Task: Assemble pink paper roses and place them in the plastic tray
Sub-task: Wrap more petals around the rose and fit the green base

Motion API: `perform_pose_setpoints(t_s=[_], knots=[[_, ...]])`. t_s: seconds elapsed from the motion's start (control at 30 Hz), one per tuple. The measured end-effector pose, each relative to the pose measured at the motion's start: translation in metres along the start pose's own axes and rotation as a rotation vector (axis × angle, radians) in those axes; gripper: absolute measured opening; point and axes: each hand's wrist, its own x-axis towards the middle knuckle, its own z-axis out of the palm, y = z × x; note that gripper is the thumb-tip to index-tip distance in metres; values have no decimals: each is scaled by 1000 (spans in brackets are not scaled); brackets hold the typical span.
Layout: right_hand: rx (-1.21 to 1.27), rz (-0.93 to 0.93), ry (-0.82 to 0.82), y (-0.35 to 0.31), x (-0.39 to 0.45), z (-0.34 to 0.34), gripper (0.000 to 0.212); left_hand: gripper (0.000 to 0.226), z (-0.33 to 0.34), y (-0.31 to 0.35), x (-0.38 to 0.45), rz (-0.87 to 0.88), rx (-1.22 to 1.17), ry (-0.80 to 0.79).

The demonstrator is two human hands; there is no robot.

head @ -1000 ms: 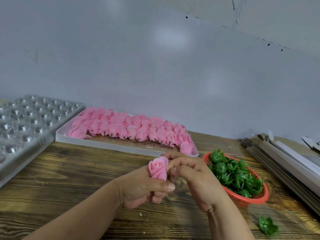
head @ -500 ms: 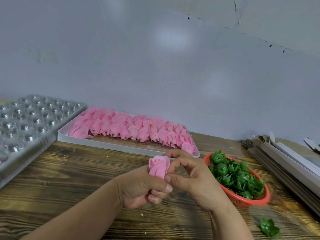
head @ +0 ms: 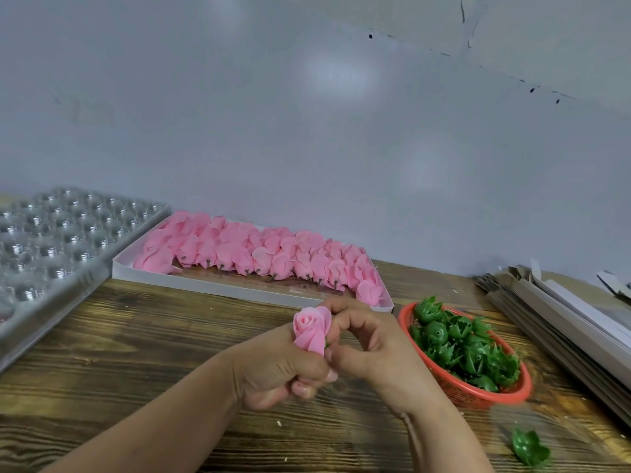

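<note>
A pink paper rose (head: 310,328) stands upright between my two hands above the wooden table. My left hand (head: 273,372) grips its lower part in a closed fist. My right hand (head: 367,349) curls round the rose from the right, with fingers on its petals and thumb near its base, where a sliver of green shows. The clear plastic tray (head: 51,240) with rows of round cups lies at the far left. A white box (head: 218,286) holds several pink rose heads (head: 259,254) in rows behind my hands.
A red basket (head: 491,394) full of green plastic calyxes (head: 467,349) sits just right of my right hand. One loose green calyx (head: 529,450) lies near the table's front right. Stacked cardboard sheets (head: 566,322) line the right edge. A grey wall rises behind.
My right hand's fingers have shifted on the rose and now curl higher over its petals. The rose has turned slightly, its centre facing me more. My left hand keeps its grip.
</note>
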Motion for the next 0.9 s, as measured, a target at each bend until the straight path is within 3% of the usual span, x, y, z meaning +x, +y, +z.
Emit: perform_pose_setpoints(t_s=[0.07,0.2,0.5,0.73,0.83,0.9], knots=[[27,15,6,2,1,1,9,30,2,0,0,13,35,-8],[121,43,25,8,3,3,7,50,6,-1,1,78,70,-1],[343,56,198,15,8,11,10,38,9,-4,4,201,-13,100],[345,68,246,16,9,15,19,39,10,-1,4,210,121,86],[340,59,238,16,8,12,6,34,12,-2,4,206,134,113],[314,47,258,18,8,11,11,27,12,-3,5,181,181,153]])
